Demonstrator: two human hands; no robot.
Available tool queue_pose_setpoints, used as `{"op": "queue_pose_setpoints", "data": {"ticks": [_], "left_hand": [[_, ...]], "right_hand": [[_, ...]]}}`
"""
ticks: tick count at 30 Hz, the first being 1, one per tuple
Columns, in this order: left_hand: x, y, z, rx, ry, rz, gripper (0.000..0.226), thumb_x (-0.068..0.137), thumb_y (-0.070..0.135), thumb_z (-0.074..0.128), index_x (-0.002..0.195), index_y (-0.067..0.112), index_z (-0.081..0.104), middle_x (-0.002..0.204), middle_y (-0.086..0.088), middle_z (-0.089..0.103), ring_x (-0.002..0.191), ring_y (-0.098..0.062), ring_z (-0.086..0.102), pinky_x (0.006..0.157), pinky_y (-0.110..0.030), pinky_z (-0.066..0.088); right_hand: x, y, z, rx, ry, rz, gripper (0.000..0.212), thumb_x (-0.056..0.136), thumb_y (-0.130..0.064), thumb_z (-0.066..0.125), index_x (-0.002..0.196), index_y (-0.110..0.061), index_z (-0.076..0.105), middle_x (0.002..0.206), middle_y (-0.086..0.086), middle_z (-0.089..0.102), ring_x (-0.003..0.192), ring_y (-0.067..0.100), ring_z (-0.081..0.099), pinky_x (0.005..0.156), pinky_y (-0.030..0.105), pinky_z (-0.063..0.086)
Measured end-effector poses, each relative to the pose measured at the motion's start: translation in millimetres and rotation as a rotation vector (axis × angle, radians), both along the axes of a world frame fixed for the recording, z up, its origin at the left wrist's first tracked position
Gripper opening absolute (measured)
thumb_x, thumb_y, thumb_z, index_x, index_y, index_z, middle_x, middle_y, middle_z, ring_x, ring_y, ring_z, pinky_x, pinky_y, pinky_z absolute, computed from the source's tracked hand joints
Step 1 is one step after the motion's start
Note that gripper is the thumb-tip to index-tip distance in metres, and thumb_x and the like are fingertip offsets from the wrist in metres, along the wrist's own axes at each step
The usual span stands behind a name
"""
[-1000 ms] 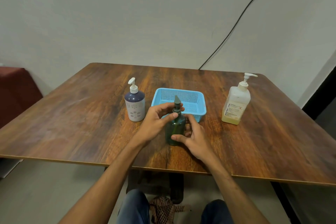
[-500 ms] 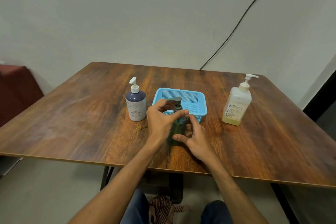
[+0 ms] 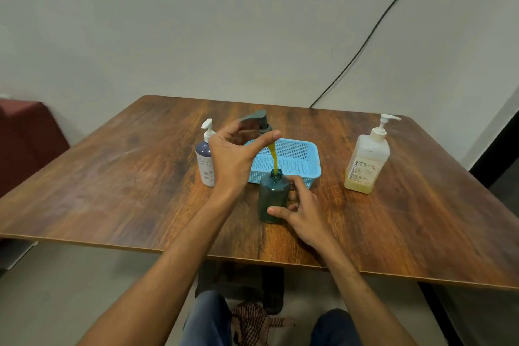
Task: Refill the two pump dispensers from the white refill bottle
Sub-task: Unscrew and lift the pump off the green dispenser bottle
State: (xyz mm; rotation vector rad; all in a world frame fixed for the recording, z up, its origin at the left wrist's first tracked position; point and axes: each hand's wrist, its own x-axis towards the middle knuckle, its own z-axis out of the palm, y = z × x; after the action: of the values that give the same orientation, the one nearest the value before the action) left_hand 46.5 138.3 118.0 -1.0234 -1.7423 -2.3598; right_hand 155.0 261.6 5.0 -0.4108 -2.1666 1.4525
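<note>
Pinched between thumb and fingers of the left hand [image 3: 233, 154], the grey pump head [image 3: 257, 121] is held raised above the table [image 3: 112, 177], its yellow-coated dip tube [image 3: 274, 159] curving down from the collar into the open neck of the green bottle [image 3: 273, 197]. Tube tip and neck overlap in this view; whether they touch cannot be told.

Left to right across the table:

Purple-and-white dispenser [image 3: 205, 161]: upright, white pump fitted, standing just left of the left hand and partly hidden behind it. It is close beside the left wall of the basket.

Blue basket [image 3: 307, 160]: a perforated tray near the table centre, behind the green bottle. The raised pump head hangs over its left rear corner.

Green bottle: upright on the table, directly in front of the basket, its pump removed and its neck open. The contents cannot be judged through the dark plastic.

Right hand [image 3: 303, 211]: closed around the right side of the green bottle, thumb across the lower front and fingers wrapped behind, bracing it against the tabletop.

White refill bottle [image 3: 367, 161]: upright, well apart to the right, pump fitted with its nozzle pointing right, yellow liquid filling only the lowest part. Neither hand touches it.

A black cable [image 3: 373, 28] runs down the wall behind the table.
</note>
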Motion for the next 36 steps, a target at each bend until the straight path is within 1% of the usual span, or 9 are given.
{"op": "queue_pose_setpoints", "data": {"ticks": [3,7,10,14,18,20,22,31,36], "left_hand": [[-6,-9,14,0.089,-0.042,-0.01,0.037,0.07,0.014,0.088,0.103,0.007,0.074,0.093,-0.004,0.077,0.089,-0.022,0.075,0.083,-0.041,0.061],[-11,-24,34,0.183,-0.073,0.015,0.038,0.072,0.001,0.084,0.108,-0.006,0.071,0.091,-0.006,0.076,0.088,-0.018,0.074,0.081,-0.029,0.058],[-20,-35,39,0.217,-0.091,0.034,0.032,0.073,0.0,0.084,0.103,0.004,0.073,0.088,-0.001,0.077,0.088,-0.018,0.074,0.083,-0.03,0.058],[-33,-49,21,0.131,-0.087,0.042,0.028,0.072,0.01,0.087,0.097,0.017,0.077,0.094,-0.006,0.078,0.092,-0.025,0.074,0.087,-0.04,0.059],[-40,-59,-8,0.012,-0.108,0.09,0.04,0.069,0.018,0.089,0.104,0.007,0.075,0.099,-0.013,0.077,0.093,-0.032,0.074,0.08,-0.034,0.061],[-44,-64,-22,-0.036,-0.12,0.107,0.049,0.065,0.023,0.09,0.108,0.004,0.074,0.101,-0.011,0.077,0.096,-0.028,0.074,0.083,-0.034,0.06],[-49,-68,-36,-0.079,-0.147,0.132,0.047,0.067,0.018,0.089,0.109,0.005,0.075,0.102,-0.007,0.078,0.098,-0.024,0.074,0.085,-0.038,0.061],[-73,-81,-77,-0.213,-0.325,0.283,0.038,0.063,0.021,0.095,0.091,0.004,0.075,0.084,-0.009,0.076,0.079,-0.02,0.073,0.079,-0.044,0.063],[-88,-82,-97,-0.421,-0.34,0.329,0.034,0.064,0.031,0.093,0.08,0.006,0.075,0.074,-0.009,0.075,0.07,-0.024,0.074,0.074,-0.047,0.063]], "right_hand": [[0,0,-1,0.017,-0.002,-0.002,0.068,0.079,-0.018,0.083,0.136,-0.026,0.047,0.131,-0.005,0.063,0.111,0.012,0.066,0.081,0.032,0.06],[-1,1,-2,0.047,-0.018,-0.015,0.071,0.078,-0.021,0.084,0.137,-0.028,0.045,0.133,-0.007,0.061,0.112,0.01,0.065,0.082,0.032,0.06],[-1,2,-2,0.06,-0.024,-0.019,0.073,0.078,-0.022,0.085,0.139,-0.027,0.045,0.132,-0.008,0.061,0.112,0.01,0.065,0.081,0.029,0.059],[-2,2,-4,0.055,-0.025,-0.018,0.075,0.078,-0.021,0.085,0.14,-0.028,0.044,0.135,-0.007,0.06,0.115,0.011,0.064,0.087,0.037,0.06],[-2,3,-5,0.062,-0.036,-0.021,0.076,0.078,-0.022,0.084,0.141,-0.032,0.042,0.137,-0.009,0.058,0.118,0.011,0.062,0.09,0.043,0.059],[-2,3,-5,0.068,-0.037,-0.022,0.079,0.078,-0.024,0.084,0.143,-0.032,0.04,0.139,-0.008,0.057,0.119,0.012,0.061,0.09,0.045,0.058],[-2,3,-5,0.079,-0.038,-0.024,0.08,0.078,-0.023,0.084,0.144,-0.031,0.04,0.139,-0.008,0.057,0.119,0.012,0.061,0.09,0.045,0.059],[-1,1,-4,0.085,-0.041,-0.032,0.081,0.079,-0.023,0.084,0.146,-0.029,0.039,0.138,-0.011,0.055,0.116,0.01,0.062,0.088,0.042,0.06],[0,-1,-2,0.087,-0.045,-0.039,0.08,0.079,-0.023,0.083,0.145,-0.029,0.039,0.138,-0.013,0.054,0.115,0.01,0.062,0.088,0.039,0.06]]}}
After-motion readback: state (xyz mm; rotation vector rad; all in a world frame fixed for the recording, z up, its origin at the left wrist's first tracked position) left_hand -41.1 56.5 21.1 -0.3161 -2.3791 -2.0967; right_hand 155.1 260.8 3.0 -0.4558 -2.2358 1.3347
